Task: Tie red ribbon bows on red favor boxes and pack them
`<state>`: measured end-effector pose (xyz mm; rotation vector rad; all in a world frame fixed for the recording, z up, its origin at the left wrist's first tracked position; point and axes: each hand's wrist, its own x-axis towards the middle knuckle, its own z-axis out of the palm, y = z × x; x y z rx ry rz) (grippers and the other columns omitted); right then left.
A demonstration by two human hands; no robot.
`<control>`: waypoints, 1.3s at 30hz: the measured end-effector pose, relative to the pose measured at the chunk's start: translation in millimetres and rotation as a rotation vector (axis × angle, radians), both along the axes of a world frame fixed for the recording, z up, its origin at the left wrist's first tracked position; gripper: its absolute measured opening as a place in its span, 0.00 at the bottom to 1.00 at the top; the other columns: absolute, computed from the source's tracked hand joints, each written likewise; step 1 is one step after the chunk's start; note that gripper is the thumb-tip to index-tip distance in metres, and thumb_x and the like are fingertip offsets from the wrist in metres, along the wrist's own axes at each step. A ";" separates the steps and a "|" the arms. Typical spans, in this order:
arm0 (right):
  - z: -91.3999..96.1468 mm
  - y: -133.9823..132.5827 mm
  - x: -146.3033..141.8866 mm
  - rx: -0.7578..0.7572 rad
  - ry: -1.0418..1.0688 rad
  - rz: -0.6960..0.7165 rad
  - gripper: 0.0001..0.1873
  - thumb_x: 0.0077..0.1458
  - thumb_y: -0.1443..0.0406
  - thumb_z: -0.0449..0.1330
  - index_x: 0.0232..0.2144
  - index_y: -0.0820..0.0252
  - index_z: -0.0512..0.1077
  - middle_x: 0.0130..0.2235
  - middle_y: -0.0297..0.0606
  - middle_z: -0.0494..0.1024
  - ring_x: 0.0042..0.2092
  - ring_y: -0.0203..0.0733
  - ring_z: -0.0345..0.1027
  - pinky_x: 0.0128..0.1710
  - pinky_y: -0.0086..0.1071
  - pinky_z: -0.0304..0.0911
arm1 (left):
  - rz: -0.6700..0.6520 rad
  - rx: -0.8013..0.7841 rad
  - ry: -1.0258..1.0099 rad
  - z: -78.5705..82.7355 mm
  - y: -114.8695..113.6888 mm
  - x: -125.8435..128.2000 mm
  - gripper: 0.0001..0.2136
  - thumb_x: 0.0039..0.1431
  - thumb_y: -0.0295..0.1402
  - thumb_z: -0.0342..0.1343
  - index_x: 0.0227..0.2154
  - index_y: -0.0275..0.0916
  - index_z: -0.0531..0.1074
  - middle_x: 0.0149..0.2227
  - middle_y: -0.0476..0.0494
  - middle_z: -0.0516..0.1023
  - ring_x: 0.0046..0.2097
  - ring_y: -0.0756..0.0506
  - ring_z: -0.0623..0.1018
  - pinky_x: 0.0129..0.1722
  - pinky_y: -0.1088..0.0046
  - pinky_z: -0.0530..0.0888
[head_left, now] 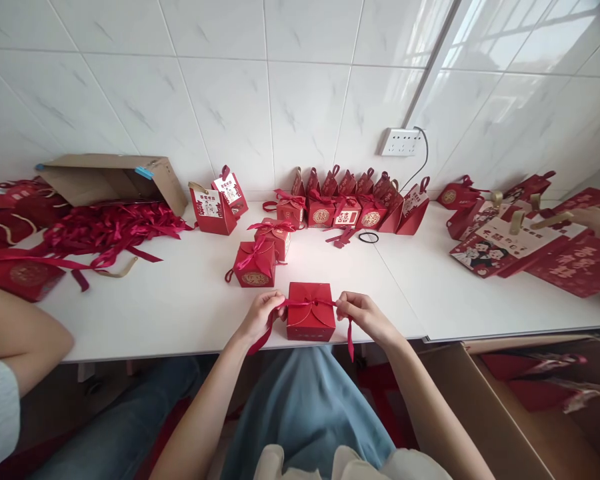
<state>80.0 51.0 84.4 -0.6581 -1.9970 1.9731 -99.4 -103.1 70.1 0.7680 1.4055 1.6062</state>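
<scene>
A red gift box (311, 328) with a folded, petal-like top sits at the table's front edge, straight before me. A dark pink ribbon (312, 303) runs across its top and crosses in a knot at the middle. My left hand (265, 316) pinches the ribbon at the box's left side, and the loose end hangs over the table edge. On the other side my right hand (356, 309) pinches the opposite end, its tail dangling below. Between the two hands the ribbon looks taut. Just behind stands a tied red box (254, 267) with a gold emblem.
Several finished boxes (321, 215) line the wall beneath a power strip (401, 142). A ribbon heap (115, 227) spills from a cardboard box (115, 175) at left, near another person's arm (25, 320). Red gift bags (510, 247) crowd the right; an open carton (480, 400) stands below.
</scene>
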 end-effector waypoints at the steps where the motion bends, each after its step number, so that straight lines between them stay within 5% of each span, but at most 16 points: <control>1: 0.1 -1.6 1.4 0.017 -0.003 -0.008 0.21 0.48 0.50 0.61 0.20 0.60 0.64 0.22 0.31 0.69 0.27 0.35 0.58 0.30 0.31 0.52 | 0.022 0.006 -0.011 -2.6 -0.4 3.5 0.15 0.50 0.40 0.53 0.15 0.39 0.59 0.16 0.53 0.62 0.21 0.53 0.64 0.25 0.75 0.63; 7: 2.4 0.0 9.2 0.145 -0.121 -0.025 0.25 0.45 0.44 0.61 0.20 0.59 0.64 0.21 0.31 0.67 0.25 0.35 0.59 0.27 0.30 0.52 | 0.099 0.002 -0.026 -9.4 -12.1 15.1 0.16 0.52 0.41 0.51 0.15 0.39 0.57 0.13 0.55 0.60 0.19 0.53 0.62 0.23 0.75 0.61; 15: 5.6 7.7 -3.5 0.008 -0.056 0.156 0.25 0.45 0.44 0.61 0.21 0.60 0.68 0.22 0.33 0.70 0.28 0.37 0.62 0.33 0.33 0.57 | -0.072 -0.105 0.018 -1.1 -15.2 0.3 0.18 0.52 0.44 0.56 0.18 0.38 0.61 0.12 0.55 0.62 0.16 0.55 0.58 0.18 0.77 0.53; 21: -11.4 3.1 -7.7 -0.088 0.016 0.137 0.23 0.39 0.47 0.67 0.22 0.61 0.68 0.23 0.32 0.69 0.28 0.36 0.61 0.33 0.32 0.57 | -0.115 -0.084 0.017 -7.7 -16.0 -6.1 0.21 0.50 0.48 0.56 0.17 0.39 0.56 0.11 0.58 0.59 0.15 0.56 0.57 0.18 0.78 0.53; 27: -22.4 1.7 -7.4 -0.176 0.068 0.053 0.27 0.44 0.41 0.60 0.19 0.59 0.63 0.22 0.33 0.66 0.26 0.35 0.60 0.31 0.33 0.57 | -0.113 -0.058 0.030 -14.1 -15.3 -8.3 0.21 0.51 0.49 0.57 0.19 0.39 0.57 0.12 0.57 0.60 0.17 0.55 0.60 0.19 0.78 0.56; 39: -19.8 15.1 1.9 -0.032 0.015 0.087 0.22 0.40 0.48 0.67 0.18 0.60 0.70 0.20 0.30 0.65 0.25 0.35 0.55 0.29 0.31 0.52 | -0.147 -0.072 0.115 -18.0 -12.6 -15.0 0.25 0.46 0.55 0.57 0.18 0.39 0.56 0.12 0.57 0.59 0.17 0.55 0.59 0.19 0.77 0.54</control>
